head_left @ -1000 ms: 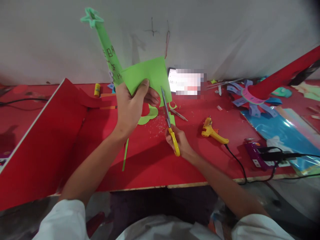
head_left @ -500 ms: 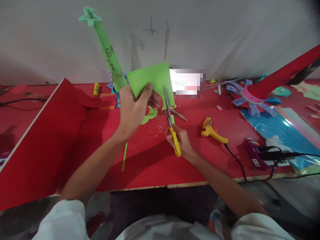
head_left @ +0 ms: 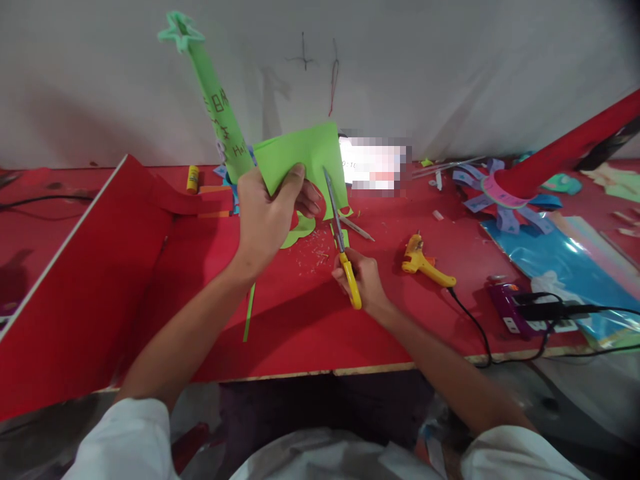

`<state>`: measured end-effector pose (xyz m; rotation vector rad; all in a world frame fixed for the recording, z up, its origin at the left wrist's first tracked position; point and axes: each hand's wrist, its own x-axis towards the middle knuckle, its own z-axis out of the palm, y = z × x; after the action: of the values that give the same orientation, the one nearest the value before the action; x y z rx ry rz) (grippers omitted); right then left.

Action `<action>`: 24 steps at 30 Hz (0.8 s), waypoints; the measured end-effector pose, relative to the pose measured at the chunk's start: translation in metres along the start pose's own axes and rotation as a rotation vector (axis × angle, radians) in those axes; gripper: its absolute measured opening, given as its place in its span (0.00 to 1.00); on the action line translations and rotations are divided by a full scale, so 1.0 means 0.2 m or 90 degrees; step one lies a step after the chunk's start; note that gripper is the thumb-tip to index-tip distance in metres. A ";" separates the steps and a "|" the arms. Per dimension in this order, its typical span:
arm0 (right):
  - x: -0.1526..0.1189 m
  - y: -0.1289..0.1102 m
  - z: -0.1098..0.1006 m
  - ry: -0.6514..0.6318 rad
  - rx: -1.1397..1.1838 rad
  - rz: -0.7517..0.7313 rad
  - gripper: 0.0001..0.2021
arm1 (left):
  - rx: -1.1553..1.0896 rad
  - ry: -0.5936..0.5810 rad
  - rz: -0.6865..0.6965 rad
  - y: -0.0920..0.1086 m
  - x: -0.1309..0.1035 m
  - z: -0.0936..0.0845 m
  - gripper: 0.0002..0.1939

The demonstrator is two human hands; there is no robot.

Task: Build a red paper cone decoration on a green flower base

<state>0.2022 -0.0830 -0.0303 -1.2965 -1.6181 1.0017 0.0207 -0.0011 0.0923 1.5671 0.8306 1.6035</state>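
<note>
My left hand (head_left: 273, 213) pinches a green sheet of paper (head_left: 307, 150) between thumb and fingers, holding it up above the red table (head_left: 300, 333). The sheet seems folded, with more than one edge showing at its upper left. In my right hand (head_left: 367, 277) is a pair of scissors (head_left: 350, 280) with yellow handles, fingers wrapped round them. Their blades point up and lie across the right part of the sheet; how far they are apart I cannot tell. Below the sheet lie green paper offcuts (head_left: 299, 233) and a pencil (head_left: 357, 229).
A yellow glue gun (head_left: 425, 261) with a black cord lies to the right, near a purple box (head_left: 513, 310). Behind my left hand stands a green paper tube (head_left: 215, 100) topped by a star. A red board (head_left: 75, 293) leans at left; a glue stick (head_left: 193, 180) stands behind.
The scissors have shifted slightly left on the green sheet, their tip a little higher. My left hand and the sheet have barely moved.
</note>
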 end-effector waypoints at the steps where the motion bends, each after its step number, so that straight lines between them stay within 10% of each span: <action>1: 0.00 0.00 0.01 0.005 0.018 -0.003 0.25 | 0.006 0.001 0.001 0.00 0.00 0.00 0.17; 24: 0.01 -0.03 0.02 0.005 0.096 -0.010 0.26 | 0.107 -0.027 0.014 0.06 -0.04 0.05 0.22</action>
<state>0.1969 -0.0827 -0.0258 -1.1829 -1.5131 1.0860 0.0290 -0.0141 0.0979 1.7276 0.9490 1.5428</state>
